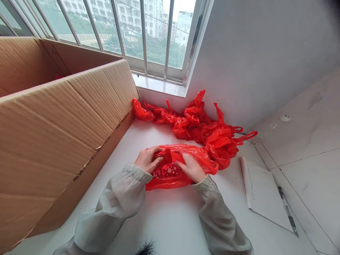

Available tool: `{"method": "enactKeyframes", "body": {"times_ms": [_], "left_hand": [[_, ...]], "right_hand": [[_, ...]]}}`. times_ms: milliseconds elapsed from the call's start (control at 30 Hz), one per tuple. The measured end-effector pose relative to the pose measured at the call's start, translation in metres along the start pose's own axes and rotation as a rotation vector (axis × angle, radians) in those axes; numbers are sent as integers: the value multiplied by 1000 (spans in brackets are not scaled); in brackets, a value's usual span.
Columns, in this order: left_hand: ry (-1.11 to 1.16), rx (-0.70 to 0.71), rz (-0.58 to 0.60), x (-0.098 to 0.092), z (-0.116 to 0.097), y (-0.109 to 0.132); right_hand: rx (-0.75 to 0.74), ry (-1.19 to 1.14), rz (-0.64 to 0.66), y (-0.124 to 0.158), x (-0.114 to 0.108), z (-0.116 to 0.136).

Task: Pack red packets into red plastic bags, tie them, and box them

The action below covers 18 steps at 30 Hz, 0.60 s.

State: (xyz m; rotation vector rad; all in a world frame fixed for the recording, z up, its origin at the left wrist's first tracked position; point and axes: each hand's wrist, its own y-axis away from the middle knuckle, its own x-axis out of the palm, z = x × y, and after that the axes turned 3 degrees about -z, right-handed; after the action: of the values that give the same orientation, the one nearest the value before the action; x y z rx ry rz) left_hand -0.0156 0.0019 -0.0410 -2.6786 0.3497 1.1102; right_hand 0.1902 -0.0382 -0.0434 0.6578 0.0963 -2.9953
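Note:
A red plastic bag (196, 156) lies on the white tabletop (172, 216) in front of me, its mouth held apart. My left hand (146, 159) pinches the bag's left edge, fingers closed on the film. On the right side my right hand (191, 167) presses down and grips the plastic. Between the hands, inside the bag, sits a small red item with a white pattern (170, 170). Pale grey sleeves cover both my arms.
A large open cardboard box (61, 120) fills the left side. A heap of tied red plastic bags (196, 122) lies against the wall below the barred window (138, 32). A white notepad (262, 193) and a pen (288, 211) rest at the right.

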Motion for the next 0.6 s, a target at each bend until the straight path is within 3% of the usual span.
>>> {"method": "enactKeyframes", "body": {"times_ms": [133,333,600], "left_hand": [[83,32,66,0,0,0],[120,103,118,-3,-14,6],[176,19,134,-5,-15,5]], "right_hand": [[-30,-81,-37,-3,-7,7],[-12,-364,88,-7,-6,9],[39,-366,31,-7,-10,8]]}}
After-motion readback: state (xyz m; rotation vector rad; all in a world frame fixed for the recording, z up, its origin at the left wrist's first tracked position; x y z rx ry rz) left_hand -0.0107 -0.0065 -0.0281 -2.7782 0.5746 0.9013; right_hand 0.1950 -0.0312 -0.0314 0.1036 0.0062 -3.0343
